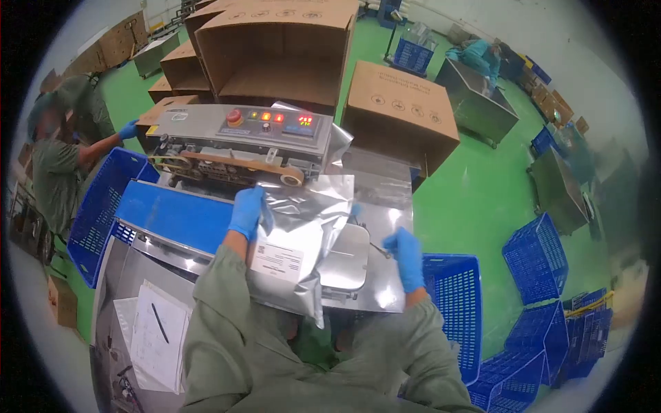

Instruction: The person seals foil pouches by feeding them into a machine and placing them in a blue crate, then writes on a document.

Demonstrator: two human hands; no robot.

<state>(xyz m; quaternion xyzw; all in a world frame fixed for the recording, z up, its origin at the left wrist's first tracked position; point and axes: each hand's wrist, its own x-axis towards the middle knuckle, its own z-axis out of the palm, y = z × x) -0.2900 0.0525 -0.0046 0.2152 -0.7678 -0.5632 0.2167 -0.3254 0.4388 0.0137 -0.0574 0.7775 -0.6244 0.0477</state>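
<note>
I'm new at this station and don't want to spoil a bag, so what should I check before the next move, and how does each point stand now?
1. Grip: ok, the left hand holds the foil pouch near its upper left edge.
2. Band sealer powered: ok, its lights and display are lit.
3. Pouch on the blue conveyor belt: not ok, it is to the belt's right.
4. Foil smooth near the top: not ok, it is creased.
5. Pouch mouth closed: cannot tell.
6. Right hand free: cannot tell, something thin shows at its fingertips.
</note>
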